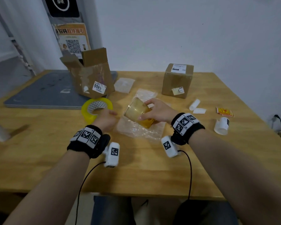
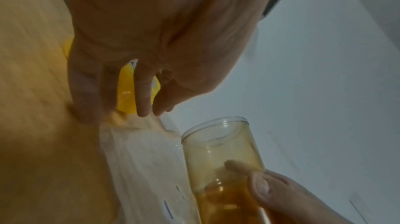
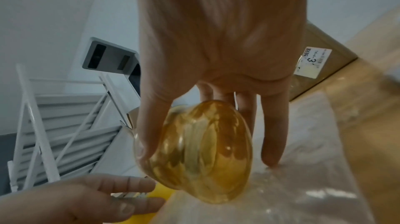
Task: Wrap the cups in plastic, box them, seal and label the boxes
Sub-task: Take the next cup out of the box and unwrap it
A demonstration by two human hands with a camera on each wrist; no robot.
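An amber glass cup (image 1: pixel 137 111) is held tilted just above a clear bubble-plastic sheet (image 1: pixel 133 131) on the wooden table (image 1: pixel 144 172), its mouth pointing up and to the left. My right hand (image 1: pixel 143 110) grips the cup, thumb on the near side and fingers on the far side. In the right wrist view the cup's thick base (image 3: pixel 205 150) faces the camera. My left hand (image 1: pixel 111 113) hovers with relaxed fingers at the sheet's left edge (image 2: pixel 140 155), beside a yellow tape roll (image 1: pixel 96 109), and holds nothing. An open cardboard box (image 1: pixel 91 73) stands behind the tape.
A sealed, labelled box (image 1: pixel 177 80) stands at the back right. Small white rolls (image 1: pixel 195 105), a red-yellow packet (image 1: pixel 225 112) and a white label roll (image 1: pixel 221 125) lie to the right. A grey mat (image 1: pixel 44 93) lies back left, with a small plastic bag (image 1: pixel 124 85) behind the sheet.
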